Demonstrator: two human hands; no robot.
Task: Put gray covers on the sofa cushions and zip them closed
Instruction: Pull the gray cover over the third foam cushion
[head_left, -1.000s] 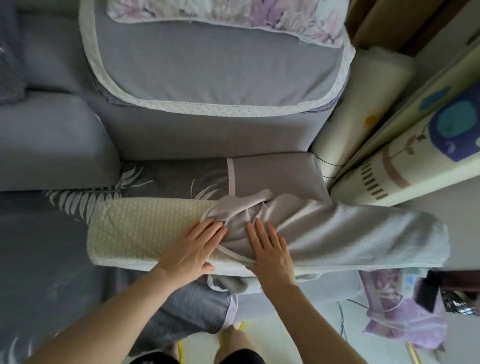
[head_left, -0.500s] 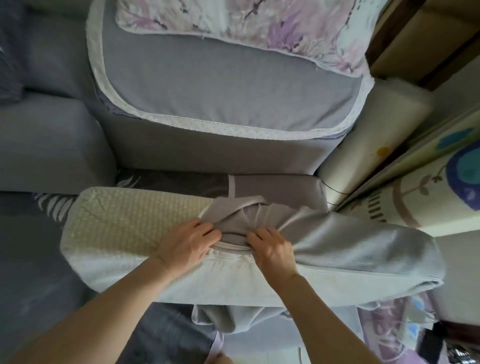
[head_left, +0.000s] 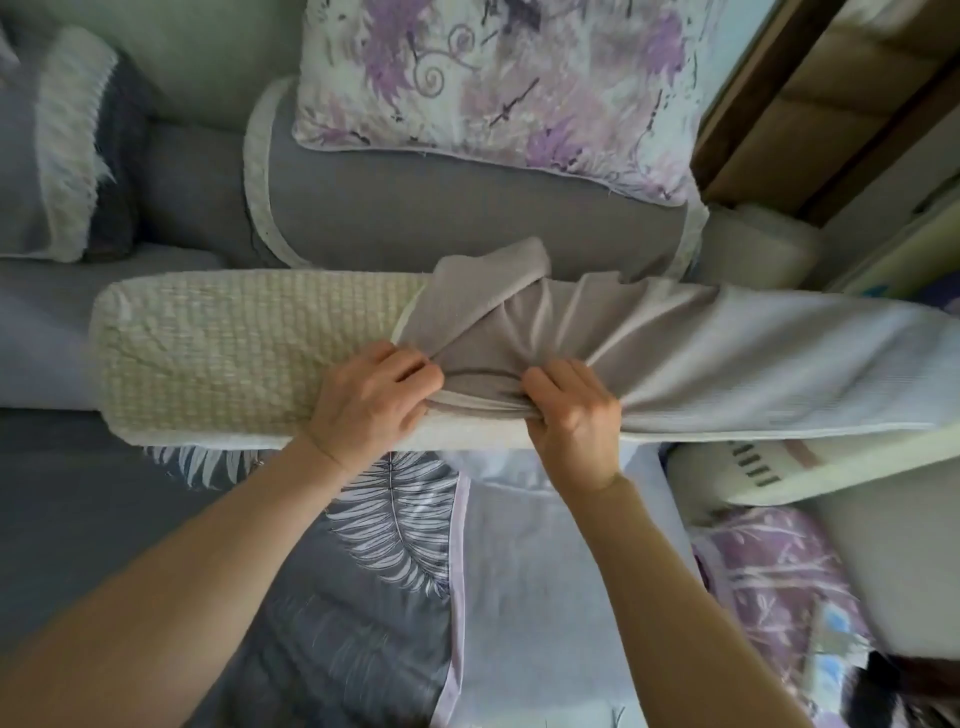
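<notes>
While both hands' fingers clutch gray cover (head_left: 649, 338) edge, left hand (head_left: 371, 400), right hand (head_left: 574, 410), cushion (head_left: 234, 353) half bare

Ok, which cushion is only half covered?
The long cushion both hands grip: its left half is bare cream, the gray cover bunched midway. The cushion behind is fully covered.

Cushion (head_left: 249, 353): lies crosswise on the sofa (head_left: 467, 228).
Cover (head_left: 675, 358): on the cushion's right half.
Pillow (head_left: 498, 78): behind the cushion.
</notes>
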